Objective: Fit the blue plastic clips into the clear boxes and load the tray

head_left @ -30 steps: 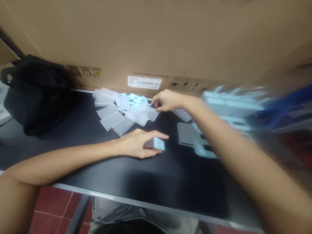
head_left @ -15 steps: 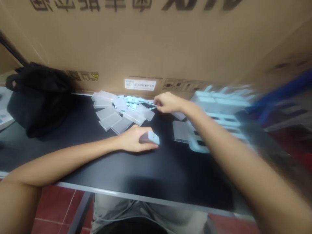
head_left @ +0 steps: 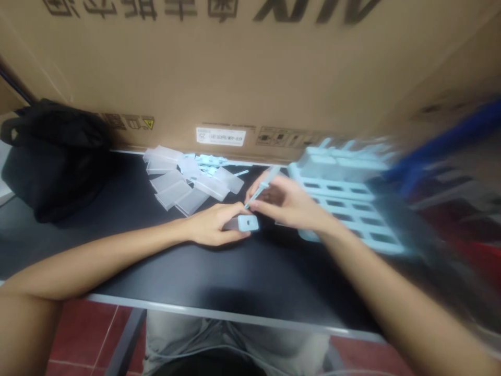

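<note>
My left hand (head_left: 213, 223) is closed round a flat translucent plastic case whose light-blue cap (head_left: 248, 223), with a small dark hole in it, faces right. Just above and to the right, my right hand (head_left: 291, 201) pinches a thin light-blue plastic stick (head_left: 260, 189). The stick slants, its lower end close to the capped case; whether they touch I cannot tell. Beyond my left hand lie several loose translucent cases (head_left: 170, 188). Behind them is a small pile of light-blue plastic parts (head_left: 209, 161).
A light-blue slotted rack (head_left: 350, 206) stands at the right, with capped pieces and upright sticks at its back. A black bag (head_left: 55, 156) sits at the left. The large cardboard box (head_left: 250, 78) walls off the back of the black table (head_left: 188, 277).
My right hand has come back from the pile toward my left hand, bringing a light-blue stick. My left hand stays nearly in place, the cap now turned more to the camera.
</note>
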A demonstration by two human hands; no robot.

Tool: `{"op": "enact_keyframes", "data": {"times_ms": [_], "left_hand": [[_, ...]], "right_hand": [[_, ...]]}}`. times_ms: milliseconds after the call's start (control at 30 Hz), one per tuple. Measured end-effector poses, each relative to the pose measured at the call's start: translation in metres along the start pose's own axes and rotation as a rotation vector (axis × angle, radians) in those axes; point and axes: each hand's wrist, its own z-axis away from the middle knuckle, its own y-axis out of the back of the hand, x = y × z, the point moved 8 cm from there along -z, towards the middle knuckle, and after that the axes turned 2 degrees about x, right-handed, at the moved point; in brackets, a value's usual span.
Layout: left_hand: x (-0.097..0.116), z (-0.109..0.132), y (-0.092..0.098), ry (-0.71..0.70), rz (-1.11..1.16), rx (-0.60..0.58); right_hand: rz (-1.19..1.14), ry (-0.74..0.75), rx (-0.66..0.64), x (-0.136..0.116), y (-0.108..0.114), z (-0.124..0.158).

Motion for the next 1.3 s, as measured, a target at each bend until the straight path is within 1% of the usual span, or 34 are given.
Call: {"op": "enact_keyframes", "data": {"times_ms": [67,133,233,333,400,500,567,667,733,833,933,1067,1100,1200,1300], "left_hand": [[-0.001,-0.001,-0.002,-0.011,-0.009,-0.014],[-0.003,-0.002,-0.003,-0.004,-0.038,-0.014],[-0.008,-0.003,-0.003,0.025,-0.078,-0.001],[-0.013,-0.003,-0.002,0.053,-0.069,0.008],[-0.017,-0.002,-0.003,0.093,-0.043,-0.020],[-0.020,-0.001,-0.008,0.144,-0.003,-0.088],[-0.019,-0.001,-0.009,0.151,-0.002,-0.095],[-0.017,0.000,-0.006,0.123,-0.036,-0.043],[-0.015,0.001,-0.004,0.090,-0.061,-0.010],[-0.011,0.003,-0.001,0.035,-0.076,-0.001],[-0.011,0.003,0.002,0.018,-0.068,0.021],[-0.016,0.002,0.008,0.064,-0.042,0.126],[-0.017,0.002,0.007,0.079,-0.024,0.134],[-0.022,0.004,0.002,0.151,0.041,0.098],[-0.026,0.007,0.001,0.228,0.014,0.079]], "right_hand": [[0.020,0.030,0.036,0.001,-0.006,0.007],[0.098,0.077,0.068,0.000,-0.008,0.010],[0.200,0.163,0.083,-0.008,-0.006,0.012],[0.205,0.232,0.118,-0.017,-0.002,0.014],[0.220,0.254,0.119,-0.021,-0.003,0.015],[0.280,0.240,0.071,-0.019,-0.011,0.017],[0.259,0.233,0.093,-0.019,-0.012,0.018],[0.148,0.242,0.204,-0.022,-0.004,0.023],[0.116,0.230,0.241,-0.021,-0.003,0.025],[0.164,0.186,0.238,-0.016,-0.010,0.026],[0.264,0.154,0.298,-0.012,-0.013,0.027],[0.351,0.128,0.395,-0.013,-0.009,0.030],[0.364,0.129,0.416,-0.014,-0.008,0.031],[0.422,0.168,0.482,-0.019,-0.004,0.033],[0.490,0.198,0.507,-0.024,-0.002,0.033]]}}
